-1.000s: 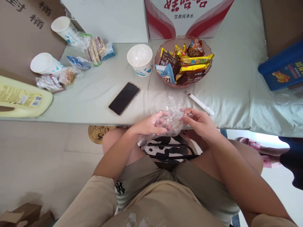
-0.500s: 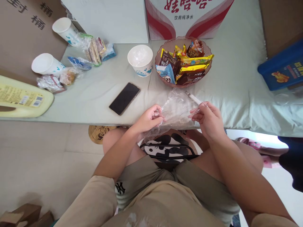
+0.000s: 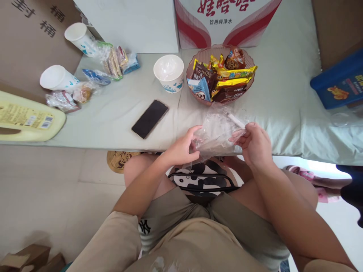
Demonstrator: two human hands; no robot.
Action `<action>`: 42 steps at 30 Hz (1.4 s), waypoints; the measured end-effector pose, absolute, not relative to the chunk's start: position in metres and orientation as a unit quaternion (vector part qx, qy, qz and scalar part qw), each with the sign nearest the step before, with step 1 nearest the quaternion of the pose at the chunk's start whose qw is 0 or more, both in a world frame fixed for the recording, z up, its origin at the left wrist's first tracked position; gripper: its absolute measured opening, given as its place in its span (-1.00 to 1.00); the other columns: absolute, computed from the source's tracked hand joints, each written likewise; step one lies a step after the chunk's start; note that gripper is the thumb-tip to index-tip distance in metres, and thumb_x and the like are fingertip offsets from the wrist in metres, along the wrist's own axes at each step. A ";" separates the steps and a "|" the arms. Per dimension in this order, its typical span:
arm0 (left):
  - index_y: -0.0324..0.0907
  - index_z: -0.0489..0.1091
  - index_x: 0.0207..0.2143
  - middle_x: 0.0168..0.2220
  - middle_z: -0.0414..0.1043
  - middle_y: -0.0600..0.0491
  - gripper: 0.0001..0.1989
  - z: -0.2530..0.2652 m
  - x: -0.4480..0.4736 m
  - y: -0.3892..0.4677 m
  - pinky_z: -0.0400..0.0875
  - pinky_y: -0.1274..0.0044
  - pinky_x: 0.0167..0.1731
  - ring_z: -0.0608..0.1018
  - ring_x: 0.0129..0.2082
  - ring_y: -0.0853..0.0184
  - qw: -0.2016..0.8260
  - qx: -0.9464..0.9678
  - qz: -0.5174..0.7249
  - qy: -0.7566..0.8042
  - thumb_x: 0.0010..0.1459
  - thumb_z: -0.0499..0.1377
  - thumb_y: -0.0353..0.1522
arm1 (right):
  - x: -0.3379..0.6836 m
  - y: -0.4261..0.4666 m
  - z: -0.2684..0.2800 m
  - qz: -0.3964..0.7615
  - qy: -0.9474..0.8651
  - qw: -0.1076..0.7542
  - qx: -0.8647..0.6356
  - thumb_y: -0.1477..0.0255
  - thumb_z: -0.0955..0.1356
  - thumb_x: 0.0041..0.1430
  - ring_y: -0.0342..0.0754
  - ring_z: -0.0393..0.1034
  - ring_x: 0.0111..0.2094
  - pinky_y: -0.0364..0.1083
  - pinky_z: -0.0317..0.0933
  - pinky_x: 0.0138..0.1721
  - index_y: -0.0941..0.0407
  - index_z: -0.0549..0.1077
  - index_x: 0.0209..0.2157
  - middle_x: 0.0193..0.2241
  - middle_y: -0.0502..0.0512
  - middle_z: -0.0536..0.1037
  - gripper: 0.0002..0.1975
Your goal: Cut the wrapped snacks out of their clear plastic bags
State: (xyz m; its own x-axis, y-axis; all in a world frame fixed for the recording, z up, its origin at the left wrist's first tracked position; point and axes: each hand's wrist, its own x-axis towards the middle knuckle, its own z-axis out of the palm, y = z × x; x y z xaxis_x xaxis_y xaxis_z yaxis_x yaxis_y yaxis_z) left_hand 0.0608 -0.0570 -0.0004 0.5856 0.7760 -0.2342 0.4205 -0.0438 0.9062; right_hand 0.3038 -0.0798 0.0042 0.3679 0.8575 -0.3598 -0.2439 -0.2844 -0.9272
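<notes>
My right hand is closed on the end of a slim white pen-like tool, which points up and left. A crumpled clear plastic bag spreads between my hands at the table's front edge. Its film lies over or around the tool; I cannot tell whether the tool is inside. My left hand is at the bag's left side, thumb and fingers spread apart and touching the film. Just beyond the bag stands a pink ribbed bowl of wrapped snacks.
A phone lies left of my hands, with a paper cup behind it. Two more paper cups, several wrapped snacks and a yellow jug are farther left. Boxes stand at the back; a blue container is at the right.
My left hand has shifted slightly right and its thumb and fingers have spread apart. The plastic has moved up and now lies about the tool's tip, which showed bare before.
</notes>
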 end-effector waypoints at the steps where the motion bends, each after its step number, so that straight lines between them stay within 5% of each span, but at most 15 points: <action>1: -0.07 -0.02 0.40 -0.02 0.54 -0.05 -0.13 -0.001 0.060 -0.056 0.35 0.49 -0.26 0.43 -0.39 0.45 0.548 0.702 0.161 0.425 0.05 0.21 -0.45 | 0.304 -0.080 0.005 0.506 -0.233 0.548 -0.625 0.10 0.43 0.11 -0.05 0.51 -0.56 -0.10 0.29 -0.59 0.01 0.25 -0.42 -0.53 0.02 0.59 -0.64; 8: -0.11 0.07 0.37 -0.20 0.59 0.04 -0.22 0.002 0.060 -0.055 0.28 0.53 -0.33 0.41 -0.41 0.43 0.614 0.633 0.186 0.434 0.08 0.13 -0.47 | 0.303 -0.079 0.004 0.480 -0.254 0.580 -0.608 0.30 0.49 0.04 -0.13 0.54 -0.47 -0.15 0.35 -0.43 0.00 0.14 -0.35 -0.43 -0.11 0.56 -0.59; 12: -0.13 0.13 0.27 -0.25 0.60 0.06 -0.34 0.001 0.062 -0.052 0.33 0.52 -0.31 0.46 -0.43 0.45 0.667 0.529 0.270 0.449 0.09 0.13 -0.43 | 0.302 -0.081 -0.005 0.438 -0.286 0.632 -0.573 0.26 0.46 0.13 -0.09 0.59 -0.29 -0.02 0.45 -0.15 -0.11 0.14 -0.09 -0.19 -0.08 0.58 -0.55; 16: -0.12 0.12 0.25 -0.26 0.62 0.07 -0.35 0.000 0.064 -0.051 0.37 0.51 -0.28 0.50 -0.44 0.46 0.695 0.481 0.327 0.424 0.10 0.18 -0.41 | 0.288 -0.090 -0.010 0.502 -0.350 0.568 -0.551 0.13 0.41 0.18 0.06 0.56 0.04 0.11 0.45 -0.01 -0.20 0.05 0.21 -0.02 0.08 0.58 -0.34; 19: -0.10 0.05 0.31 -0.24 0.64 0.07 -0.27 0.000 0.064 -0.052 0.41 0.50 -0.22 0.57 -0.40 0.44 0.704 0.477 0.335 0.405 0.12 0.22 -0.40 | 0.276 -0.099 -0.005 0.533 -0.407 0.503 -0.545 0.16 0.46 0.15 0.09 0.59 -0.09 0.16 0.48 -0.07 -0.18 -0.05 0.33 -0.11 0.09 0.61 -0.16; 22: -0.07 0.01 0.34 -0.27 0.63 0.10 -0.25 0.000 0.066 -0.054 0.42 0.51 -0.26 0.60 -0.41 0.43 0.703 0.464 0.346 0.414 0.13 0.22 -0.39 | 0.272 -0.104 0.003 0.518 -0.426 0.487 -0.559 0.21 0.42 0.24 0.04 0.57 -0.34 0.19 0.51 -0.13 -0.19 -0.06 0.37 -0.21 0.04 0.61 -0.19; 26: -0.04 -0.13 0.39 -0.35 0.61 0.13 -0.21 -0.003 0.067 -0.051 0.41 0.53 -0.35 0.61 -0.47 0.40 0.699 0.420 0.388 0.430 0.22 0.19 -0.28 | 0.276 -0.108 0.009 0.513 -0.430 0.486 -0.562 0.25 0.38 0.29 0.01 0.55 -0.43 0.20 0.54 -0.16 -0.17 -0.03 0.38 -0.28 0.01 0.60 -0.26; 29: 0.08 -0.41 0.44 -0.20 0.66 0.05 0.03 -0.005 0.065 -0.051 0.49 0.47 -0.28 0.68 -0.37 0.32 0.749 0.411 0.366 0.370 0.20 0.28 -0.13 | 0.276 -0.110 0.009 0.525 -0.434 0.474 -0.557 0.26 0.37 0.30 0.00 0.54 -0.44 0.16 0.55 -0.20 -0.15 -0.01 0.35 -0.29 0.02 0.61 -0.30; 32: 0.14 -0.47 0.45 -0.10 0.66 0.03 0.19 -0.006 0.062 -0.053 0.53 0.44 -0.17 0.70 -0.30 0.32 0.763 0.449 0.335 0.323 0.12 0.39 -0.11 | 0.275 -0.112 0.009 0.554 -0.442 0.450 -0.543 0.26 0.37 0.30 0.00 0.54 -0.46 0.15 0.55 -0.25 -0.13 -0.01 0.35 -0.21 0.08 0.65 -0.30; 37: -0.02 -0.05 0.37 -0.33 0.63 0.15 -0.17 -0.006 0.058 -0.052 0.50 0.52 -0.27 0.64 -0.46 0.42 0.695 0.480 0.385 0.371 0.20 0.32 -0.17 | 0.276 -0.113 0.005 0.553 -0.457 0.455 -0.528 0.27 0.34 0.31 0.02 0.54 -0.48 0.15 0.54 -0.26 -0.15 -0.01 0.39 -0.25 0.05 0.67 -0.30; 42: -0.06 0.15 0.17 -0.40 0.60 0.17 -0.40 -0.001 0.057 -0.052 0.49 0.54 -0.39 0.62 -0.54 0.41 0.697 0.466 0.372 0.398 0.20 0.29 -0.10 | 0.281 -0.111 0.005 0.541 -0.506 0.436 -0.510 0.25 0.29 0.34 -0.03 0.55 -0.47 0.04 0.50 -0.32 -0.05 0.49 -0.04 -0.45 -0.01 0.62 -0.76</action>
State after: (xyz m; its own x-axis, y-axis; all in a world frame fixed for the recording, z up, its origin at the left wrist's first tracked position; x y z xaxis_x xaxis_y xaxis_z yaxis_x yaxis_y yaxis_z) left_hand 0.0566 -0.0518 -0.0006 0.4063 0.8901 -0.2067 -0.1480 0.2873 0.9463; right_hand 0.2810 -0.1112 0.0046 -0.0985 0.9889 -0.1109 0.0446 -0.1070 -0.9933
